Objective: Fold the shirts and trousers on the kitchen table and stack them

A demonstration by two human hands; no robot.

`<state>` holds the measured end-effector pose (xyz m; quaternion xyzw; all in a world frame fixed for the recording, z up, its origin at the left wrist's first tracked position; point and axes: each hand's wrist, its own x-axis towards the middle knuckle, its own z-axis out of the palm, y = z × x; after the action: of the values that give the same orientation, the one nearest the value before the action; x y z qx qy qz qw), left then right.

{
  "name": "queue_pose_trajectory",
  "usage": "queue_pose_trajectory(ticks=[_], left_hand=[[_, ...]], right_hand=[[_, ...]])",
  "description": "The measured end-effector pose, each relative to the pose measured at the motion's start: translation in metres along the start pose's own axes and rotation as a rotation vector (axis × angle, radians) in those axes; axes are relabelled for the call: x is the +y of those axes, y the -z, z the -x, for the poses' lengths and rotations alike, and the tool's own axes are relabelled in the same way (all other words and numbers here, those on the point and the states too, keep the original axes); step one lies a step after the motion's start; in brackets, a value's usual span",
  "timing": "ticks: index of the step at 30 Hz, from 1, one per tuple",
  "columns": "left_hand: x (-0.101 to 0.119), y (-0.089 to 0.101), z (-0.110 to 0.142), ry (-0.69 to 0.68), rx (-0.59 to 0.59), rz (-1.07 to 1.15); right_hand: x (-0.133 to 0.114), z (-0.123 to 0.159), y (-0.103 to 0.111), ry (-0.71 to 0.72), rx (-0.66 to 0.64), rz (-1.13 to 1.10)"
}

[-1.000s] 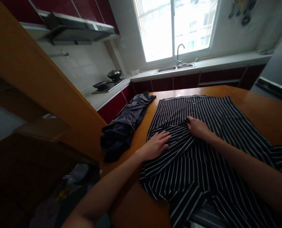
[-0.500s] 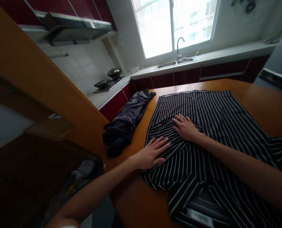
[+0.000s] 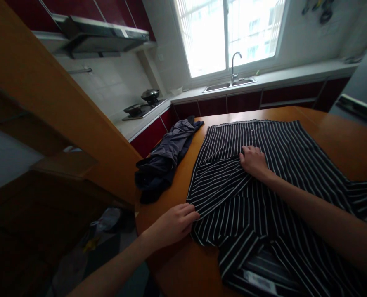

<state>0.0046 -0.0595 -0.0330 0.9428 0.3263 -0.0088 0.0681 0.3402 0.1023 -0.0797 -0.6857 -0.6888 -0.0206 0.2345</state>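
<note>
A black shirt with white stripes [image 3: 282, 165] lies spread on the wooden table [image 3: 183, 264], its collar towards me. One sleeve [image 3: 217, 181] is folded inward across the body. At the left edge of the shirt, by the sleeve's fold near the shoulder, my left hand [image 3: 177, 222] is closed with its fingers pinching the cloth. My right hand [image 3: 254, 161] rests mid-shirt at the sleeve's end, fingers curled down onto the fabric; the fingertips are partly hidden. A pale label [image 3: 259, 282] shows inside the collar.
Folded dark garments [image 3: 167, 156] lie along the table's left edge. An orange wooden frame [image 3: 78, 119] slants up on the left. Beyond the table are a counter with a sink [image 3: 229, 84] and a stove [image 3: 144, 109] with pans.
My left hand has drawn back towards me and left, going from flat and spread to pinching the shirt's edge. My right hand has slid slightly right, its fingers now curled.
</note>
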Motion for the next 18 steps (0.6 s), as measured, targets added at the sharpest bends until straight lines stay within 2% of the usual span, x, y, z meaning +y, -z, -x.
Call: queue_pose_trajectory(ticks=[5,8,9,11,14,16,18], left_hand=[[-0.006,0.018,0.001,-0.062,-0.084,0.044],[-0.016,0.034,-0.016,-0.085,-0.098,0.182],[-0.021,0.038,-0.027,-0.064,-0.053,0.230],[-0.036,0.042,-0.056,0.028,0.110,0.298],[-0.068,0.033,-0.103,0.213,0.331,0.257],[-0.089,0.020,-0.127,0.332,0.351,0.174],[-0.105,0.006,-0.140,0.396,0.319,0.121]], right_hand=[[0.020,-0.009,0.007,-0.164,-0.135,-0.015],[0.023,-0.014,0.007,-0.183,-0.210,-0.042],[0.022,-0.015,0.007,-0.182,-0.221,-0.034],[0.020,-0.016,0.006,-0.178,-0.232,-0.016],[0.017,-0.015,0.005,-0.157,-0.239,-0.015],[0.015,-0.013,0.004,-0.131,-0.221,-0.017],[0.014,-0.011,0.003,-0.110,-0.200,-0.025]])
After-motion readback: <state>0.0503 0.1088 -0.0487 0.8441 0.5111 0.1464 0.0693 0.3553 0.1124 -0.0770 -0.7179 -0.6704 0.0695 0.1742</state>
